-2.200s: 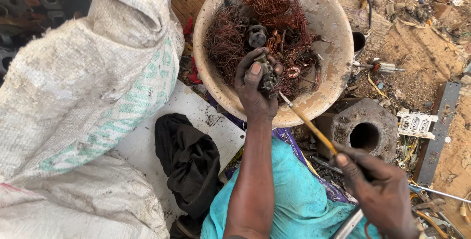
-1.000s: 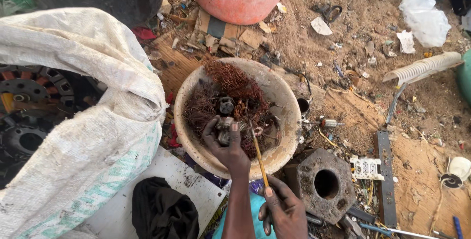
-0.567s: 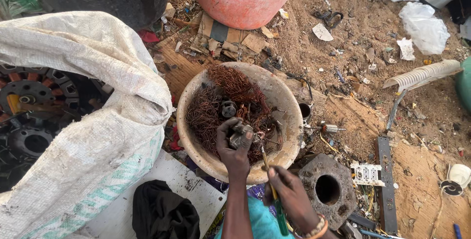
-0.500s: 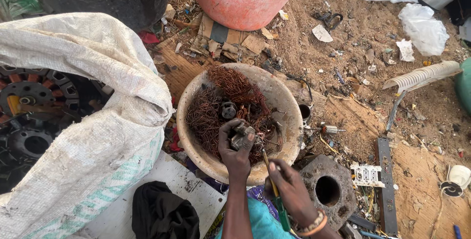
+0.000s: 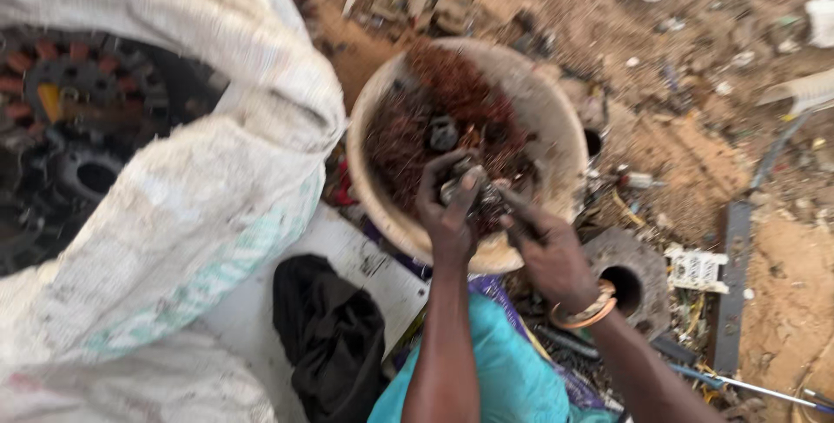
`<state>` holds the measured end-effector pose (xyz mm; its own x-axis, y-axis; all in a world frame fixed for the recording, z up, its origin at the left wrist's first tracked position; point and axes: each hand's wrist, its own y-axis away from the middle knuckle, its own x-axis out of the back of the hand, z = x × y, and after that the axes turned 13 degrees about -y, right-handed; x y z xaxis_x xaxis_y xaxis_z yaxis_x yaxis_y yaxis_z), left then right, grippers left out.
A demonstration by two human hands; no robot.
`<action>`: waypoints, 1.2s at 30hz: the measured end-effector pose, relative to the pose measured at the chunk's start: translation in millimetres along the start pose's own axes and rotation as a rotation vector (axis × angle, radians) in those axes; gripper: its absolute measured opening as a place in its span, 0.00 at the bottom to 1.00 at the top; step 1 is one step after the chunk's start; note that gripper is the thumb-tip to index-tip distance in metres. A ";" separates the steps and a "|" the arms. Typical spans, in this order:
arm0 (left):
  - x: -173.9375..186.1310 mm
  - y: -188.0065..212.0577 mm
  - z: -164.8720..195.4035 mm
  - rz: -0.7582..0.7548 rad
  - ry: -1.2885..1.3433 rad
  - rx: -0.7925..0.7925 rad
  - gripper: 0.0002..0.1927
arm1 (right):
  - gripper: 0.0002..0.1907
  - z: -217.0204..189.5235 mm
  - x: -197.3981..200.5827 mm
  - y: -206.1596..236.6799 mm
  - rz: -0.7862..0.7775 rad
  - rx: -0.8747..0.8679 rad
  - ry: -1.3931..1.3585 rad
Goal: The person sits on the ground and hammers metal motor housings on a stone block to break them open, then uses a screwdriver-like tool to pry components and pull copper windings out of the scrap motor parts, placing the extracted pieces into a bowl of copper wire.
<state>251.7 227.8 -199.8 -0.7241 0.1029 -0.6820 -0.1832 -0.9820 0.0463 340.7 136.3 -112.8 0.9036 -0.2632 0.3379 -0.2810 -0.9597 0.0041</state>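
both hands meet over one small dark metal part (image 5: 476,195), a grimy lump with a paler end. the left hand (image 5: 447,214) is curled tight around it from the near side, thumb on top. the right hand (image 5: 547,249), with orange bangles (image 5: 587,310) at the wrist, has come in from the right until its fingertips press against the same lump. a couple of seconds ago that hand sat well back from the grip, holding a thin yellow-handled tool by its far end. now it is closed close in, and through the blur i cannot tell whether the tool is in it.

so the work has shifted from prodding at arm's length to a two-handed hold on the part, which looks to me like prying or twisting something off it.

just beyond the grip, under both hands, sits the wide pale round basin (image 5: 556,119), with a tangle of reddish-brown copper wire (image 5: 434,110) and a few dark metal bits. the part hangs over the basin's near half.

left of the grip bulges a big white woven sack (image 5: 200,214), open on dark round motor cores (image 5: 78,128). nearer the person lie a crumpled black cloth (image 5: 330,336) and teal fabric (image 5: 512,371). to the right lie a grey block with a round hole (image 5: 630,280) and sandy, littered ground (image 5: 695,58).
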 end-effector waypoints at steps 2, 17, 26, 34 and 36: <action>2.2 1.6 1.0 0.003 0.096 0.045 0.18 | 0.25 -2.1 3.4 -1.2 -0.010 -0.205 0.041; -10.0 -1.0 6.0 0.273 -0.327 -0.134 0.17 | 0.19 6.7 -27.9 -13.6 0.439 -0.661 -0.728; -16.2 6.6 3.9 0.351 -0.279 -0.159 0.21 | 0.23 9.5 -24.7 -2.2 0.326 -0.446 -0.276; -19.3 6.8 6.2 0.348 -0.286 -0.099 0.24 | 0.23 2.1 -19.1 -2.0 0.190 -0.577 -0.064; -20.7 8.3 7.4 0.336 -0.529 -0.275 0.23 | 0.23 3.6 -19.7 2.2 0.208 -0.452 -0.015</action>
<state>260.2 218.6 -179.9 -0.9525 -0.2193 -0.2113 0.2329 -0.9716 -0.0418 323.5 139.0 -122.9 0.8172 -0.4490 0.3613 -0.5648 -0.7487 0.3471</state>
